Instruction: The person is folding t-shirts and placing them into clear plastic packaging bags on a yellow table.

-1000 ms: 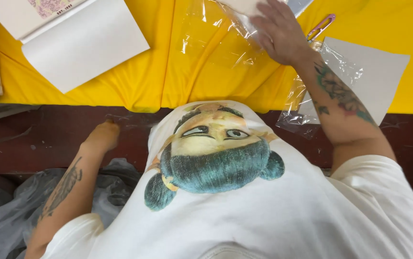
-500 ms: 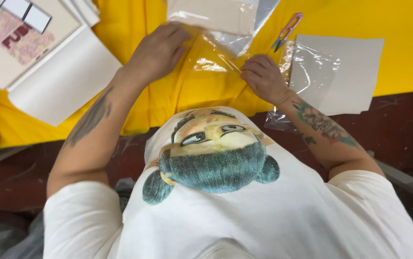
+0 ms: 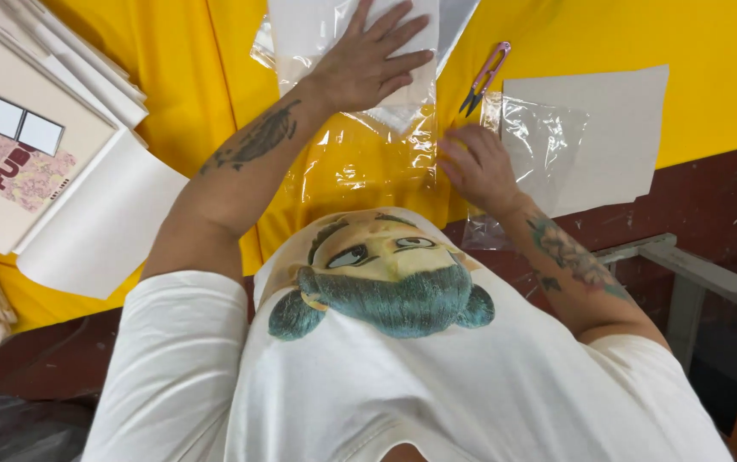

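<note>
My left hand (image 3: pixel 368 60) lies flat with fingers spread on a white folded piece (image 3: pixel 317 26) that sits inside a clear plastic bag (image 3: pixel 368 162) on the yellow table cover (image 3: pixel 171 68). My right hand (image 3: pixel 475 167) is lower and to the right, fingers curled on that bag's near edge and pinching the film. Small pink thread snips (image 3: pixel 484 77) lie just beyond my right hand. Both forearms are tattooed, and my white printed shirt fills the bottom of the view.
A white sheet (image 3: pixel 608 128) with another clear bag (image 3: pixel 539 141) on it lies at the right. At the left is a stack of cream packets (image 3: pixel 26 145) and a loose white sheet (image 3: pixel 103 231). A grey metal frame (image 3: pixel 693 274) stands at the lower right.
My left arm came up from my side onto the table and now presses flat on the white piece. My right hand slid from the far end of the bag back to its near edge.
</note>
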